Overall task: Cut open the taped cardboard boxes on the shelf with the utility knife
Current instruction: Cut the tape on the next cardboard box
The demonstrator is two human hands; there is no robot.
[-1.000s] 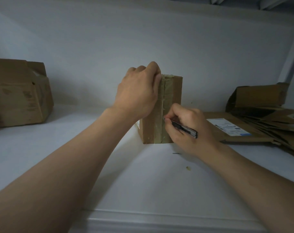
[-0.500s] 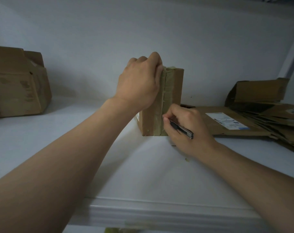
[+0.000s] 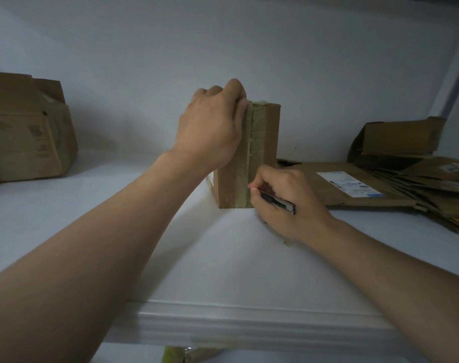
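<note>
A small taped cardboard box (image 3: 265,142) stands upright on its end in the middle of the white shelf (image 3: 223,258). My left hand (image 3: 210,127) grips its top left corner, fingers curled over the top edge. My right hand (image 3: 283,200) holds a black utility knife (image 3: 278,201) like a pen, its tip against the tape seam near the bottom of the box's front face. A pale slit runs down the seam above the knife. The blade itself is hidden by my fingers.
An opened cardboard box (image 3: 26,129) sits at the far left of the shelf. Flattened cardboard (image 3: 354,187) with a white label lies at the right, with another opened box (image 3: 398,142) behind it. The shelf's front edge (image 3: 249,323) is close below.
My right hand has drawn the knife further down the tape seam toward the bottom of the box. My left hand has kept its hold on the top.
</note>
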